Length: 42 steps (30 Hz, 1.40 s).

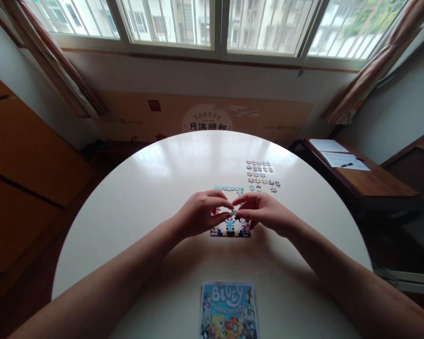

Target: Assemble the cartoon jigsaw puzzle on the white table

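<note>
A small, pale jigsaw puzzle piece [234, 213] is pinched between the fingertips of both my hands. My left hand [203, 212] comes in from the left, thumb and fingers closing on one side of the piece. From the right, my right hand [263, 212] grips its other side. Directly beneath them lies a partly assembled jigsaw puzzle [230, 230], with its top strip and lower part showing; the hands cover much of its middle. Loose puzzle pieces [257, 175] lie in rough rows beyond my right hand.
A Bluey picture sheet [228, 310] lies near me on the round white table [134, 188]. At the right, a wooden side table [381, 181] bears papers [344, 160] and a pen [346, 165]. A printed cardboard panel [127, 115] stands behind the table, below the windows.
</note>
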Available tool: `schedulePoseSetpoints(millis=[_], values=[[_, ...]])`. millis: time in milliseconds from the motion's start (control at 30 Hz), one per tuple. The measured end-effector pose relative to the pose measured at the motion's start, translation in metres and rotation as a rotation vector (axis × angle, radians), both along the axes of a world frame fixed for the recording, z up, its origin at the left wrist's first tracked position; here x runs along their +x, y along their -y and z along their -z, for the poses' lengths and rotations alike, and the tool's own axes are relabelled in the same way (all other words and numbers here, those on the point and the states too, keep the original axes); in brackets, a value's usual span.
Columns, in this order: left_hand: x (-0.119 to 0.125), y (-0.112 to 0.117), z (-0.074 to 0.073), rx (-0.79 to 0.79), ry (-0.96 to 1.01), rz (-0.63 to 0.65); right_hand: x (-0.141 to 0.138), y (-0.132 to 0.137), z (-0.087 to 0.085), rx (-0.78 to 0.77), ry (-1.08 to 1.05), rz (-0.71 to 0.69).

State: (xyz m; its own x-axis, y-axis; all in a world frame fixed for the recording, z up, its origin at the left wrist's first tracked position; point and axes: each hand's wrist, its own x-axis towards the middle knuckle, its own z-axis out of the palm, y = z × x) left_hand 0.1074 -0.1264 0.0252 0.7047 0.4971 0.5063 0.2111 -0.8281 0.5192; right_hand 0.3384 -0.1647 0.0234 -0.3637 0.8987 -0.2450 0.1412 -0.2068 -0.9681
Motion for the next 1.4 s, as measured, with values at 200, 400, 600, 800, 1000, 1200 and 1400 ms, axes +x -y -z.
schedulePoseSetpoints(millis=[200,400,600,800,1000,1200,1400], values=[[0.0,-0.001,0.002,0.002,-0.018,-0.007,0.0,0.001,-0.001,0.03,0.034,0.038],[-0.002,-0.002,0.004,-0.009,-0.033,-0.025,0.001,-0.001,-0.002,0.078,0.064,0.052],[-0.002,-0.002,0.004,-0.013,-0.032,-0.017,0.003,0.0,-0.002,0.23,0.145,0.013],[-0.001,-0.003,0.007,-0.034,-0.038,-0.001,0.005,0.006,-0.005,0.573,0.289,-0.099],[0.0,-0.002,0.009,-0.047,-0.053,0.035,0.01,0.008,-0.011,0.761,0.461,-0.254],[-0.002,-0.005,0.01,0.002,-0.13,0.042,0.017,0.007,-0.014,0.727,0.636,-0.312],[-0.001,-0.01,0.018,0.029,-0.193,0.122,0.014,0.007,-0.012,0.691,0.657,-0.368]])
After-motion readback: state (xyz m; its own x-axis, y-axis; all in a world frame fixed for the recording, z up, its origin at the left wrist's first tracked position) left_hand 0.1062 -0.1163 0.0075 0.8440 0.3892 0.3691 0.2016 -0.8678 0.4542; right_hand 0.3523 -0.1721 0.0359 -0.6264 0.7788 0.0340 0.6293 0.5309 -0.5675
